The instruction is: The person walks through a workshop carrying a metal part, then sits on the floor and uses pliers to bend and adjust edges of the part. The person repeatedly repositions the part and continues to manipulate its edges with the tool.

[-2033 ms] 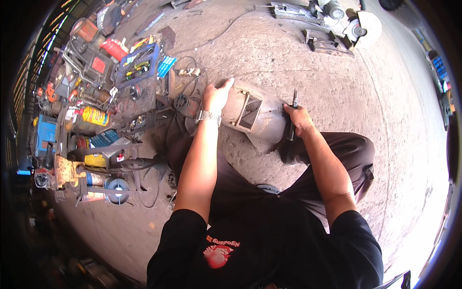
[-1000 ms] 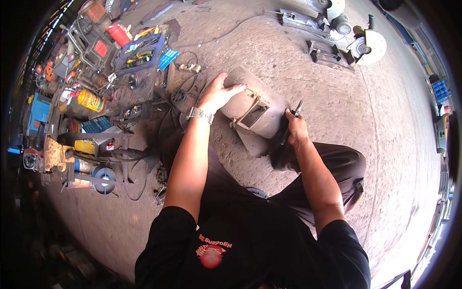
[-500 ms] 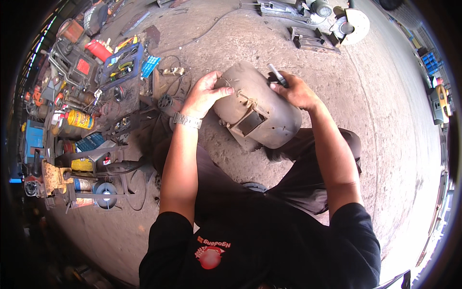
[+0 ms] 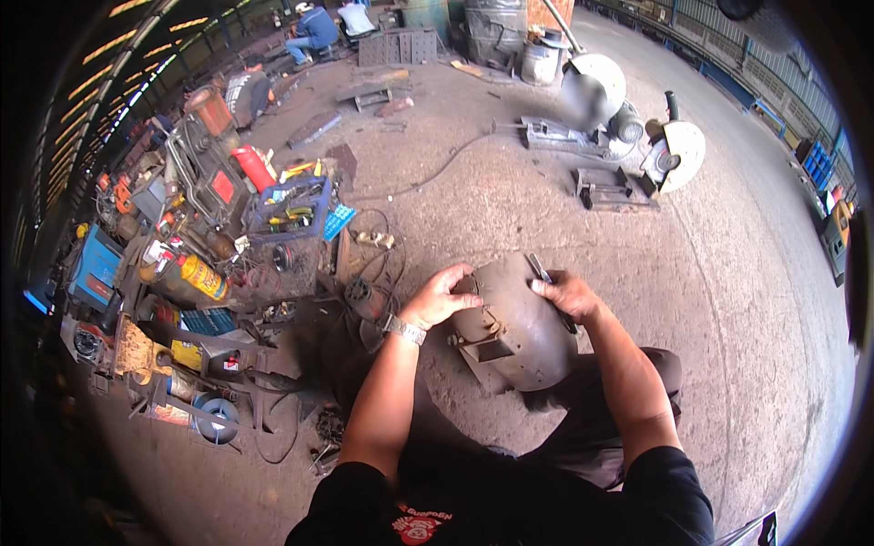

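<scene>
Your two hands hold a grey welding mask [image 4: 514,328] in front of your knees, just above your dark trousers [image 4: 628,400], near the middle of the view. Your left hand [image 4: 439,298], with a watch [image 4: 404,329] on the wrist, sits at the mask's nine o'clock side, fingers [image 4: 458,276] curled over its rim and the thumb lying on the shell. Your right hand [image 4: 569,296] is at the mask's one o'clock edge, fingers closed on the rim and also pinning a thin dark tool [image 4: 543,269] against it. The mask's small window frame [image 4: 492,350] faces down toward you.

Out at nine to ten o'clock lies a scatter of gear on the concrete floor [image 4: 728,273]: a yellow spray can [image 4: 202,278], a blue crate [image 4: 293,207] of tools, a red cylinder [image 4: 252,167] and cables [image 4: 382,273]. At one o'clock stands a cut-off saw [image 4: 674,153] with its round disc. At the far end, about eleven o'clock, another person [image 4: 314,32] crouches.
</scene>
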The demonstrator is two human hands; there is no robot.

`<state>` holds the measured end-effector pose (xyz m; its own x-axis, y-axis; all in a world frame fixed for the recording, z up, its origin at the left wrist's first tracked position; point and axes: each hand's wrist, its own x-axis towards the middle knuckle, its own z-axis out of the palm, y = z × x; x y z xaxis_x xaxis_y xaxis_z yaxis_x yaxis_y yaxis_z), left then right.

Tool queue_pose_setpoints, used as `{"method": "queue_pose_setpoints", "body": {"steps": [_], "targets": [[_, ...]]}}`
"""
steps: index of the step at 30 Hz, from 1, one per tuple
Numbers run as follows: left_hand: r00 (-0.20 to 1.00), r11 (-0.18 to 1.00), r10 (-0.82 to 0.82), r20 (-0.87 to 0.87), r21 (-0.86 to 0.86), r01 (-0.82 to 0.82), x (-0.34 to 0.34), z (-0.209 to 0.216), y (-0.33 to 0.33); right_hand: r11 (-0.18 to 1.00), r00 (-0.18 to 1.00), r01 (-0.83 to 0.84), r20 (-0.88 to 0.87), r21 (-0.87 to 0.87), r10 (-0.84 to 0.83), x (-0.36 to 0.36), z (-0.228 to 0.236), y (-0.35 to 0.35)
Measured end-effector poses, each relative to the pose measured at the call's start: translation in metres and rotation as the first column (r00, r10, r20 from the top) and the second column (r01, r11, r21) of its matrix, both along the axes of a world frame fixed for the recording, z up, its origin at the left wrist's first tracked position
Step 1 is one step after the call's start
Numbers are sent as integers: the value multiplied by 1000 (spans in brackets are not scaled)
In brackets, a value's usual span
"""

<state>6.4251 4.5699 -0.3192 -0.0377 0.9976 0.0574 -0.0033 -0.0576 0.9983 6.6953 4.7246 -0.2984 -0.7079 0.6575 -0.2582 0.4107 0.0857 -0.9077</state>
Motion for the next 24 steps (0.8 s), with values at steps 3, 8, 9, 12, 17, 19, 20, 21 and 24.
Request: {"method": "queue_pose_setpoints", "body": {"steps": [3, 8, 9, 12, 17, 19, 20, 21, 24], "targets": [[998, 999, 10, -59, 31, -8, 4, 4, -1, 995, 996, 85, -41, 57, -82, 4, 3, -3], [856, 861, 483, -185, 282, -424, 22, -12, 7, 956, 949, 293, -130, 27, -287, -1, 10, -8], [759, 775, 620, -196, 307, -553, 30, -14, 13, 925, 917, 374, -179, 70, -357, -1, 6, -4], [569, 599, 797, -203, 147, -787, 30, -45, 14, 865, 833, 501, -276, 7, -480, -11, 14, -14], [809, 844, 526, 261, -277, -459, 58, -27, 12, 769, 772, 620, -303, 160, -559, -10, -1, -26], [810, 876, 474, 345, -278, -394, 61, -14, 9, 760, 734, 644, -352, 89, -581, -8, -1, -33], [804, 887, 455, 384, -277, -369, 59, -11, 6, 761, 719, 647, -375, 51, -586, -10, 1, -38], [784, 896, 439, 439, -283, -343, 58, -8, 5, 761, 726, 646, -349, 52, -592, -10, 8, -42], [783, 913, 408, 469, -191, -361, 60, 0, 5, 789, 709, 613, -412, -43, -573, -14, 8, -42]]}}
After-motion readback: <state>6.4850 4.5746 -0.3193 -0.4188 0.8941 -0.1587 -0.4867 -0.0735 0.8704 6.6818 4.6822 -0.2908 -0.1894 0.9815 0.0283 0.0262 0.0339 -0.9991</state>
